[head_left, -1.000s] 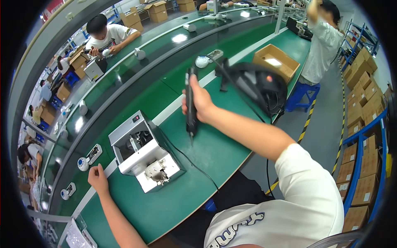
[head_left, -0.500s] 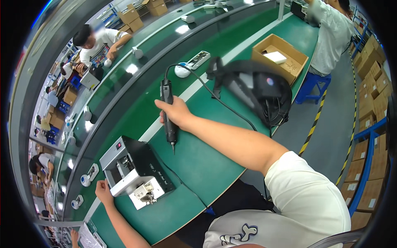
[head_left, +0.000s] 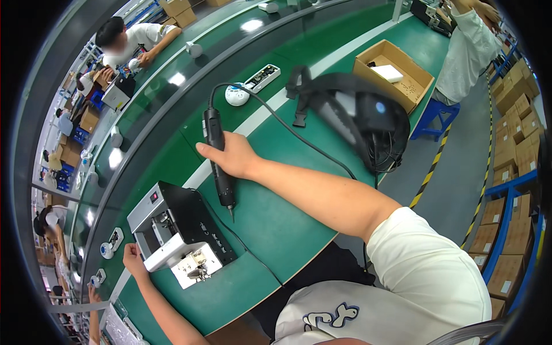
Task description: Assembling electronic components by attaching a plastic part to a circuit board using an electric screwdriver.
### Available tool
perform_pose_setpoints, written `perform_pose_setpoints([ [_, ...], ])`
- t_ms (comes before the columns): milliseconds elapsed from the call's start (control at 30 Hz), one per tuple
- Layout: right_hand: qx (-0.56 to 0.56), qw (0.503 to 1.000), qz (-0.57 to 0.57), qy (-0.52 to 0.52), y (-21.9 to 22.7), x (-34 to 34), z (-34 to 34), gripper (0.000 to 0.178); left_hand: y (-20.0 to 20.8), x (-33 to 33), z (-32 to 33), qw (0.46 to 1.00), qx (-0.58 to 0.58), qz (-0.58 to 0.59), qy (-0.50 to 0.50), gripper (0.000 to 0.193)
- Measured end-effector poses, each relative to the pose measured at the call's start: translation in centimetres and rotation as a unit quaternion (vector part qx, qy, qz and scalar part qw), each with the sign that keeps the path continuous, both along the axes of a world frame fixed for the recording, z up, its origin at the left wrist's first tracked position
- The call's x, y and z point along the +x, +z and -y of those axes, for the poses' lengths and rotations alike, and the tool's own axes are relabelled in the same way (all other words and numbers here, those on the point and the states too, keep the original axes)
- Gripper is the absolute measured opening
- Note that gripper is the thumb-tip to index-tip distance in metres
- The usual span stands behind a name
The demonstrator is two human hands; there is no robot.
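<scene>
A black electric screwdriver (head_left: pixel 215 135) is in my right hand (head_left: pixel 236 156). Its fingers wrap round the body and the thumb points left. The tool leans slightly, with its thin bit pointing down above the green table and a cable leaving its top. Left of it stands a black and silver screw feeder (head_left: pixel 183 215) with a small red display and a metal mechanism at the front. My left hand (head_left: pixel 134 260) is at the feeder's left edge, its fingers curled together. Whatever those fingers hold, if anything, is hidden.
A white round-headed device with an open housing (head_left: pixel 261 79) lies on the green conveyor (head_left: pixel 190 129); similar ones lie farther left. Right are a black bag (head_left: pixel 356 115) and a cardboard box (head_left: pixel 397 72) holding a white block. Co-workers sit across the line and at far right.
My right hand and the screwdriver have moved a little left and down in the view. The feeder and my left hand also appear slightly farther left. A co-worker's hand at lower left is raised higher.
</scene>
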State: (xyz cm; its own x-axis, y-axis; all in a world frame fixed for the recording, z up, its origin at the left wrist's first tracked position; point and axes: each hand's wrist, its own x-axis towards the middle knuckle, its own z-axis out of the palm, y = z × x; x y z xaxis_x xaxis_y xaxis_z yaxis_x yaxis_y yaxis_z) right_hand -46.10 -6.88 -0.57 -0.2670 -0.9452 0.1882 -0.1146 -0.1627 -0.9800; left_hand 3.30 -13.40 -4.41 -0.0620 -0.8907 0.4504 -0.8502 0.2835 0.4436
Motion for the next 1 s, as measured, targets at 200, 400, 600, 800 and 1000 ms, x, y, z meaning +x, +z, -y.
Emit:
perform_pose_setpoints([
  [200,0.074,0.996,-0.057,0.0,1.1,3.7,0.8,0.059,2.2,1.6,-3.4,0.996,0.053,0.008,0.073,0.028],
  [400,0.059,0.993,0.098,-0.011,-2.8,-1.1,1.3,0.044,2.5,-2.7,-1.9,0.995,0.042,0.042,0.081,0.031],
  [600,0.05,0.987,0.152,0.029,-2.4,0.6,1.5,0.039,2.8,-0.3,-3.9,0.995,0.033,0.022,0.088,0.026],
  [800,0.055,0.985,0.165,0.016,-3.0,-1.0,2.3,0.039,1.9,-1.3,-3.8,0.996,0.003,0.03,0.082,0.023],
  [1000,0.098,0.979,0.166,0.064,-2.8,-2.1,2.3,0.048,1.6,-2.0,-3.3,0.999,-0.01,0.032,-0.005,0.02],
])
